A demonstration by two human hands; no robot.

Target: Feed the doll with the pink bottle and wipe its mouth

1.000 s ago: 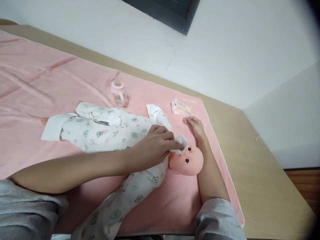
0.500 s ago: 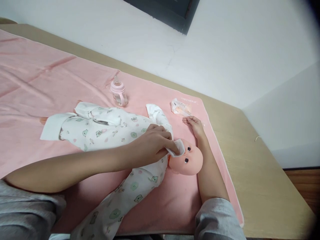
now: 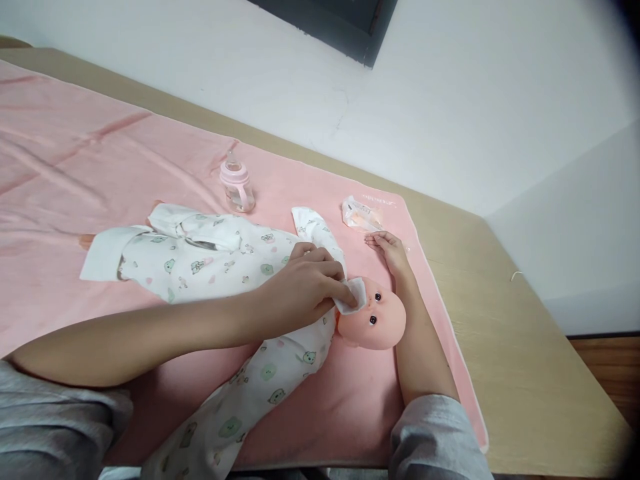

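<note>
A baby doll (image 3: 375, 327) lies on its back on the pink blanket (image 3: 320, 413), dressed in a white suit (image 3: 270, 267) printed with green animals. My left hand (image 3: 310, 283) pinches a white gauze pad (image 3: 354, 297) and presses it over the doll's mouth and chin. Both dark eyes of the doll show above the pad. Beyond the head, my right hand (image 3: 387, 250) rests palm-side on the blanket with fingers stretched out, holding nothing. Its forearm passes along the top of the doll's head. The fingertips lie beside a clear plastic packet (image 3: 361, 215).
A pink-topped baby bottle (image 3: 237, 187) with a handle stands on the blanket past the doll's body. The wooden table (image 3: 520, 347) extends beyond the blanket to the right. A white wall (image 3: 440, 107) rises behind it.
My left hand has shifted the gauze pad slightly toward the doll's chin, so more of the nose area shows. My right hand and the doll stay where they were.
</note>
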